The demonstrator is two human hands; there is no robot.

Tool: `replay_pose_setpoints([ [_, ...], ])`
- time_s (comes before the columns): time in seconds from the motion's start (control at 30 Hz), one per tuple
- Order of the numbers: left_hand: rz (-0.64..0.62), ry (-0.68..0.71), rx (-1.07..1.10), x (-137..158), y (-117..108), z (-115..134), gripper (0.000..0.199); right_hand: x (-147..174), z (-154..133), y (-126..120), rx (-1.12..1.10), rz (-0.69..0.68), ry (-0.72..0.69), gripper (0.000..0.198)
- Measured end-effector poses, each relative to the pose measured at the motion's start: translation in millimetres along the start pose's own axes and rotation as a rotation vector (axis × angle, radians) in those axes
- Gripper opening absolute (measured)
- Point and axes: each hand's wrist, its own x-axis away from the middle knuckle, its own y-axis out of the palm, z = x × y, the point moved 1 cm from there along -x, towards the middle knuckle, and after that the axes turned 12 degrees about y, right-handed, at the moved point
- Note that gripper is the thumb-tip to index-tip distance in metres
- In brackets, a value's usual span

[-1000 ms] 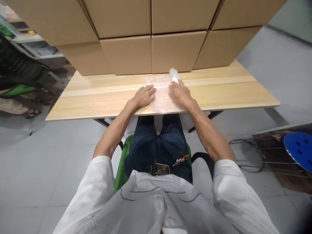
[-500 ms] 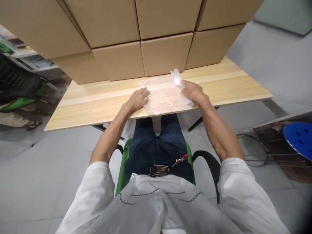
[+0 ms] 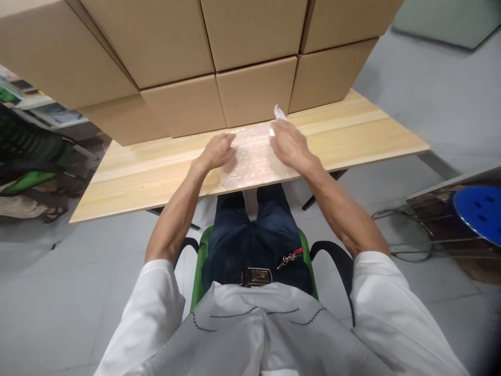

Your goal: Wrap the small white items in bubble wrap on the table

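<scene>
A sheet of clear bubble wrap (image 3: 252,159) lies at the table's front edge, between my hands. Its right side is rolled up, and my right hand (image 3: 288,142) is closed over that roll. A small white item (image 3: 272,132) shows by the right fingertips; most of it is hidden, so its kind is unclear. The far end of the roll (image 3: 279,113) sticks up past my knuckles. At the sheet's left edge my left hand (image 3: 218,150) has its fingers curled in, closed on the wrap's margin.
Stacked cardboard boxes (image 3: 256,91) line the back of the wooden table (image 3: 144,177). A blue stool (image 3: 479,211) stands at the right, by a wire frame on the floor. Another chair (image 3: 29,141) and a person's sandalled foot (image 3: 55,213) are at the left.
My right hand has moved left over the sheet with the rolled edge, covering most of the white item. My left hand, flat before, has curled its fingers at the left edge.
</scene>
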Motion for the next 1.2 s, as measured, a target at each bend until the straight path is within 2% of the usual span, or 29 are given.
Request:
replay_pose_setpoints([
  [0.07, -0.032, -0.010, 0.064, -10, 5, 24, 0.081, -5, -19, 26, -0.083, -0.062, -0.104, 0.083],
  [0.1, -0.058, -0.053, 0.090, -13, 11, 36, 0.086, -7, -23, 39, -0.112, -0.097, -0.107, 0.086],
  [0.17, -0.083, -0.131, 0.137, -14, 29, 54, 0.090, -10, -21, 61, -0.142, -0.143, -0.054, 0.090],
  [0.23, -0.032, -0.159, 0.146, -10, 48, 61, 0.090, -9, -4, 72, -0.126, -0.149, 0.012, 0.092],
  [0.37, 0.019, -0.161, 0.180, 2, 68, 49, 0.096, -4, 44, 67, -0.073, -0.100, 0.093, 0.100],
  [0.5, -0.023, -0.182, 0.151, 14, 64, 34, 0.103, -6, 83, 51, -0.028, -0.089, 0.196, 0.100],
  [0.63, -0.023, -0.202, 0.102, 27, 55, 29, 0.102, -7, 99, 34, 0.043, -0.078, 0.235, 0.084],
  [0.73, -0.043, -0.188, 0.070, 28, 46, 29, 0.097, -4, 88, 26, 0.070, -0.013, 0.257, 0.078],
  [0.83, -0.031, -0.181, 0.056, 14, 35, 39, 0.087, 1, 50, 30, 0.025, 0.059, 0.114, 0.079],
  [0.9, 0.008, -0.165, 0.079, 0, 31, 51, 0.083, 3, 15, 39, -0.005, -0.010, -0.022, 0.081],
  [1.0, 0.043, -0.132, 0.174, -12, 38, 68, 0.081, 7, -24, 54, -0.049, -0.193, -0.187, 0.084],
  [1.1, 0.031, -0.122, 0.210, -7, 53, 72, 0.085, 12, -28, 59, -0.064, -0.310, -0.245, 0.085],
  [1.2, -0.021, -0.118, 0.161, 5, 61, 66, 0.095, 23, -1, 52, -0.026, -0.335, -0.266, 0.085],
])
